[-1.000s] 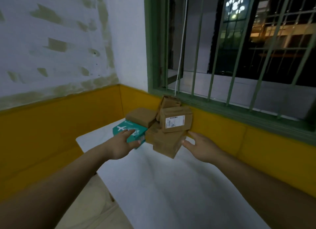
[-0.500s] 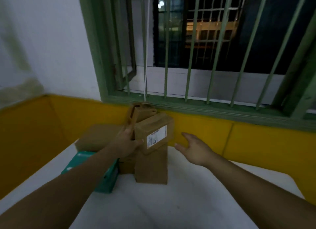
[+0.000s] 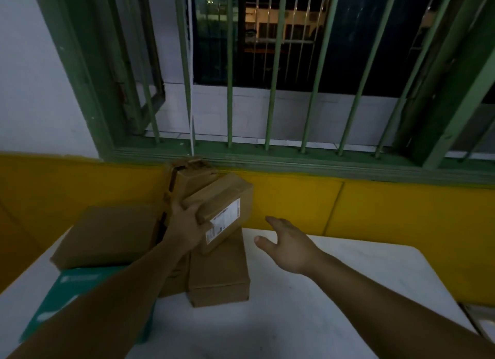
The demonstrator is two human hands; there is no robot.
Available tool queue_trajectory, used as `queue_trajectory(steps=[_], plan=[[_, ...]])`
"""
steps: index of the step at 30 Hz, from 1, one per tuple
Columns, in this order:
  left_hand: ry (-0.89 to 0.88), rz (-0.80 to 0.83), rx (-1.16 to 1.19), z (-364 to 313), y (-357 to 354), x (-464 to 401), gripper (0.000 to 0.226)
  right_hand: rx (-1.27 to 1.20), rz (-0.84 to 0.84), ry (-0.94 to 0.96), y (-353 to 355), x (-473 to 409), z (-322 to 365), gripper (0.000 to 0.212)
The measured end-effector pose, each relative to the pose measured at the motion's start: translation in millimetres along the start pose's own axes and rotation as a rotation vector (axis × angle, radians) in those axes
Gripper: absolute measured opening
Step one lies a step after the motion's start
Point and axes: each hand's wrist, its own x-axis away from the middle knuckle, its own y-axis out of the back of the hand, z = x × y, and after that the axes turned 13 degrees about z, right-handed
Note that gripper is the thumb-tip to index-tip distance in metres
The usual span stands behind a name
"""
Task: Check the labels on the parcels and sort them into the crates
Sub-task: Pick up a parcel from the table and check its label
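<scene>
A pile of brown cardboard parcels sits on a white table (image 3: pixel 308 318) against the yellow wall. The top parcel (image 3: pixel 227 206) carries a white label on its front face. My left hand (image 3: pixel 187 224) grips that labelled parcel at its left end. It lies on a longer brown box (image 3: pixel 218 275). Behind it leans a taller opened carton (image 3: pixel 187 176). A flat brown box (image 3: pixel 107 235) lies to the left on top of a teal box (image 3: pixel 69 291). My right hand (image 3: pixel 286 246) hovers open to the right of the pile, touching nothing.
A green barred window (image 3: pixel 270 90) rises just behind the table. The yellow wall panel (image 3: pixel 375 211) runs along the table's far edge. No crate shows in this view.
The view has swung right and closer to the pile. My left hand moved from the teal box up to the labelled parcel and took hold of it. My right hand stays open beside the pile.
</scene>
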Motion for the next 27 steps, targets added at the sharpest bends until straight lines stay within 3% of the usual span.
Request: queue_trajectory(steps=[5,10,16,20,24,27], plan=[[0.009,-0.104,0.194,-15,13,5,0.053,0.013,0.003,-0.009,12,1,-12,0.072],[-0.066,-0.073,0.166,-41,38,22,0.049,0.052,-0.037,0.013,40,1,-18,0.079],[-0.228,0.168,0.048,-99,75,49,0.044,0.198,-0.055,0.094,87,22,-14,0.094],[-0.338,0.340,0.028,-139,90,70,0.036,0.244,0.093,0.137,117,48,-13,0.099],[-0.430,0.364,-0.009,-167,95,82,0.038,-0.003,0.212,0.210,125,67,-23,0.093],[-0.440,0.342,0.039,-182,94,90,0.049,-0.210,0.109,0.263,120,74,-32,0.086]])
